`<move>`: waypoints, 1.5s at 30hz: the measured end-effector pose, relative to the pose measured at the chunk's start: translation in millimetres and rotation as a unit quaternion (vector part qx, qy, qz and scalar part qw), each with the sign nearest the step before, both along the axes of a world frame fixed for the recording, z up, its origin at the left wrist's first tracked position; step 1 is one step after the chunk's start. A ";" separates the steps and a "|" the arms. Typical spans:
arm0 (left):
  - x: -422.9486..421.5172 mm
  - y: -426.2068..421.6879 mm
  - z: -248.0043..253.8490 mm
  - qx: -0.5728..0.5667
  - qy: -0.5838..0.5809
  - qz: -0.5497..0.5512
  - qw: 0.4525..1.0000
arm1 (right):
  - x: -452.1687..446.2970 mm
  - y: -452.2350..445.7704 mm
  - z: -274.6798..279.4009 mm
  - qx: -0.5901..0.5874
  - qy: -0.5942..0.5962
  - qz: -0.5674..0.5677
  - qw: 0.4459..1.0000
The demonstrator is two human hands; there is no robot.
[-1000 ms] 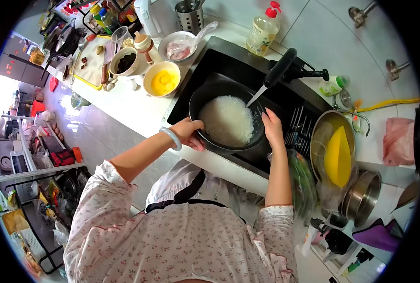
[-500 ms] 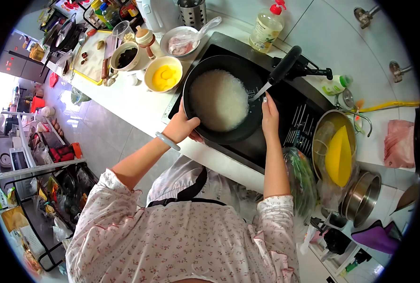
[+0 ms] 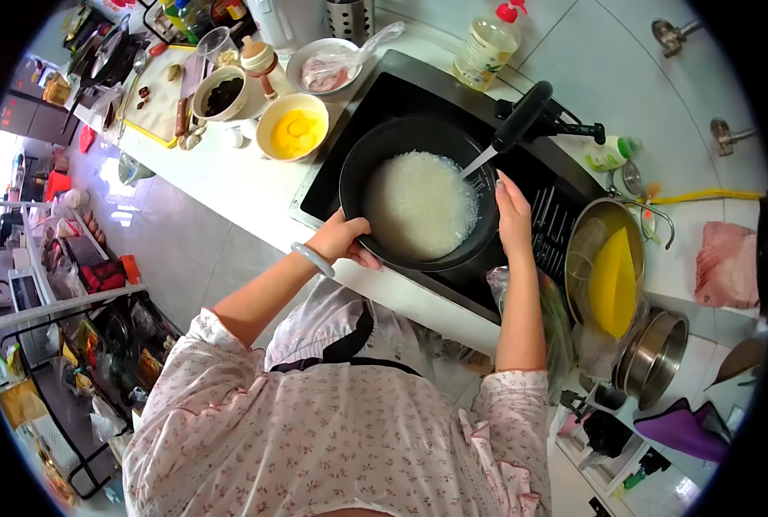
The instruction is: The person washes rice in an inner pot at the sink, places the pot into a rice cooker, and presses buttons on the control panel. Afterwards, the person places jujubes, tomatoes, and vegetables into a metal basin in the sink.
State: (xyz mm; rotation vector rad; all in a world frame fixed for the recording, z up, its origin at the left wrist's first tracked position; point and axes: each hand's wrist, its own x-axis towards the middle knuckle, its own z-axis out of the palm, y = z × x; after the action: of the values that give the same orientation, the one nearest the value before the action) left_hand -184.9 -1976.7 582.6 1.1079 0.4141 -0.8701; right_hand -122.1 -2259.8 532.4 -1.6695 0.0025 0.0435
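Note:
Between my hands is a round black pot (image 3: 358,177), held over the dark sink. White rice in cloudy water (image 3: 423,207) lies inside it. My left hand (image 3: 349,239), with a pale bangle at the wrist, grips the pot's lower left rim. On the right side of the rim, my right hand (image 3: 512,215) has its fingers along the outer wall. The black handle (image 3: 522,116) of a faucet-like fitting reaches over the pot, its metal end at the right rim.
Left on the counter stand a bowl of egg yolks (image 3: 293,127), a bowl of dark pieces (image 3: 221,94) and a bowl of meat (image 3: 322,69). A soap bottle (image 3: 487,47) stands behind the sink. Right of it sits a steel basin (image 3: 584,250) with a yellow scoop-like piece (image 3: 614,284).
From half a second ago, the pot has shifted slightly right and down with both hands, and the rice and water have swirled toward its right side.

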 end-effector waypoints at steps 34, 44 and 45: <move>4.2 -2.0 -13.1 0.088 -0.049 0.145 0.984 | 82.6 -56.6 12.8 -0.603 -0.207 -0.142 0.757; 8.2 -7.0 -13.1 0.080 -0.045 0.178 0.980 | 114.4 -81.9 10.4 -0.689 -0.141 -0.102 0.703; 8.7 -6.5 -15.1 0.080 -0.045 0.177 0.980 | 113.9 -81.4 11.6 -0.690 -0.141 -0.101 0.703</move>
State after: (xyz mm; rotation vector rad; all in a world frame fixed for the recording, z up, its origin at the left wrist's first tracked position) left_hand -176.2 -1983.2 567.5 1.1716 0.5936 -0.4778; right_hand -8.2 -2341.2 544.0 -3.1749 -0.0192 -0.5134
